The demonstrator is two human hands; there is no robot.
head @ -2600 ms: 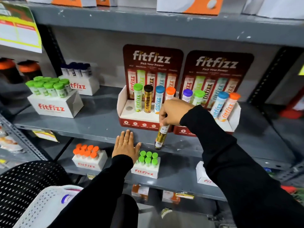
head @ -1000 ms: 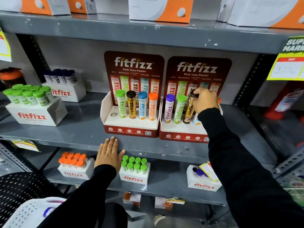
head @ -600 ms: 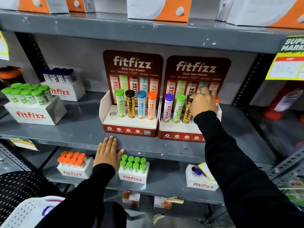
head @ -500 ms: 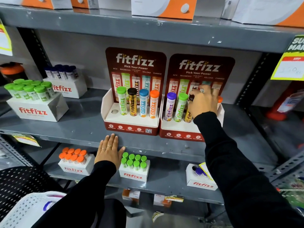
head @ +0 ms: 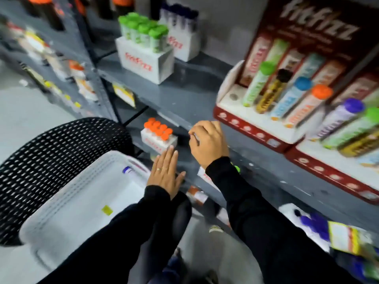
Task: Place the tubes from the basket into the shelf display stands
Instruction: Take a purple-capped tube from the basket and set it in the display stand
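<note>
The view is tilted and blurred. Two red fitfizz display stands sit on the grey shelf: the left stand (head: 246, 130) holds green, black, blue and orange capped tubes, and the right stand (head: 328, 173) holds a purple, a green and a gold tube (head: 359, 144). A white basket (head: 82, 181) lies at the lower left with one purple-capped tube (head: 128, 170) showing inside. My left hand (head: 166, 173) is flat with straight fingers beside the basket's far edge. My right hand (head: 207, 142) hangs in front of the shelf edge, fingers curled, nothing seen in it.
A black perforated seat (head: 51, 152) curves behind the basket. White boxes of green-capped tubes (head: 143, 56) stand on the shelf's left; orange-capped tubes (head: 159, 136) and purple-capped tubes (head: 311, 224) sit on the lower shelf. The grey shelf edge (head: 266, 167) runs diagonally.
My right hand has left the gold tube standing in the right stand and dropped down and left. My left hand came off the shelf edge. The view swung down toward the basket.
</note>
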